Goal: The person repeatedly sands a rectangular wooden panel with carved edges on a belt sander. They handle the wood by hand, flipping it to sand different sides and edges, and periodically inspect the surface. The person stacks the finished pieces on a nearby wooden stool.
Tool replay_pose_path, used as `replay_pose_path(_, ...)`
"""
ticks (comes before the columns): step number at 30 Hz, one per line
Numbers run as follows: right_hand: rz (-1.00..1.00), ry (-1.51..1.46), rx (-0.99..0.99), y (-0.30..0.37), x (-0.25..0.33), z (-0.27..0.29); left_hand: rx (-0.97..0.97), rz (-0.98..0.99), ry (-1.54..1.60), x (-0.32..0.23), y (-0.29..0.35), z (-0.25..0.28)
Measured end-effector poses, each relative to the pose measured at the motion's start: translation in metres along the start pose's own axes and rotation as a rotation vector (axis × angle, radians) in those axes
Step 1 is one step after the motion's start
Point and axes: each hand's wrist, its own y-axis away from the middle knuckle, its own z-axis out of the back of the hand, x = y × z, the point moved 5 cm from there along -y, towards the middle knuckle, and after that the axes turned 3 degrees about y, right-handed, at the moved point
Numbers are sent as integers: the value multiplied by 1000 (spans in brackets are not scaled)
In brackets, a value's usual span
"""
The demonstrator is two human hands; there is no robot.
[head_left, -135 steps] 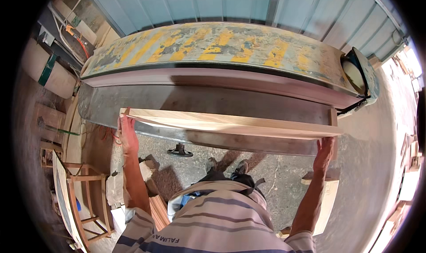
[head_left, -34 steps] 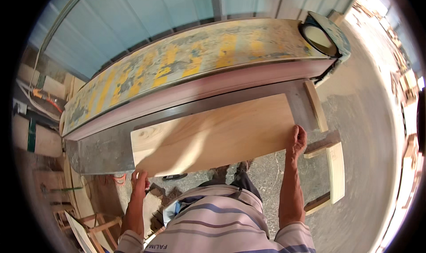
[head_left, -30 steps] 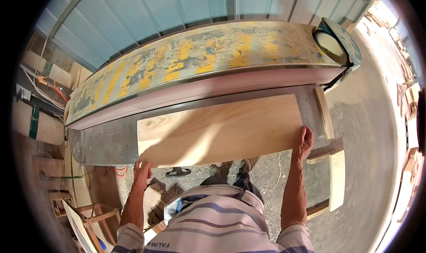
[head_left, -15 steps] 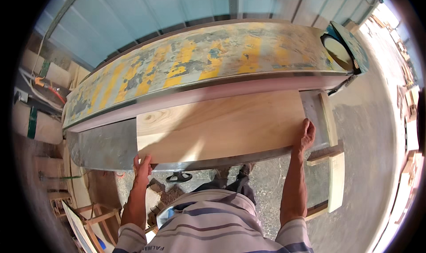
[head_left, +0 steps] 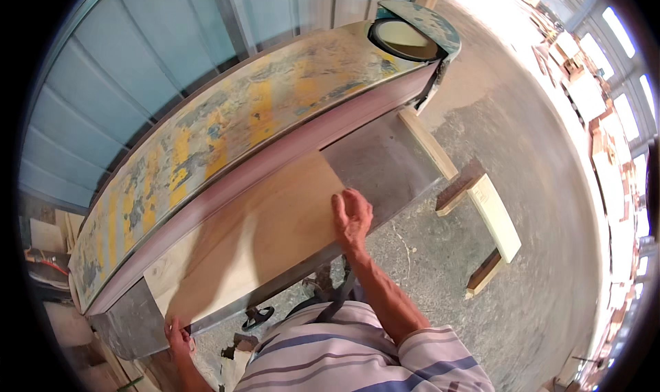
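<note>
A flat, pale wooden panel (head_left: pixel 275 227) lies on the grey metal table (head_left: pixel 392 155) of a belt sander, its far long edge against the pinkish sanding belt (head_left: pixel 275 141). At the panel's near left corner, my left hand (head_left: pixel 180 336) grips the edge, fingers on top. My right hand (head_left: pixel 353 217) holds the right end near the front corner, with curled fingers pressed to it. Shadow and a bright patch of sunlight cross the panel's left half.
Behind the belt runs the sander's worn yellow-striped cover (head_left: pixel 220 131), ending in a round opening (head_left: pixel 405 38). A wooden strip (head_left: pixel 427 142) edges the table's right end. A wooden frame piece (head_left: pixel 495 217) stands beyond it. A black handwheel (head_left: pixel 258 318) sits under the table.
The panel has slid left along the belt with both hands, leaving more bare table at its right. My view has turned to the right.
</note>
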Motion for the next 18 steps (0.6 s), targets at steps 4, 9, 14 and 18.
replay_pose_path(4,-8,59,2,-2,2,1,-50,8,9,0,0,-3)
replay_pose_path(9,-138,-60,-111,-43,-23,13,8,-40,11,1,29,-45)
replay_pose_path(14,-298,-255,-112,-102,-72,32,33,-55,-14,-10,94,-120)
replay_pose_path(18,-340,-144,-66,-113,-67,43,52,-46,-35,-18,112,-137)
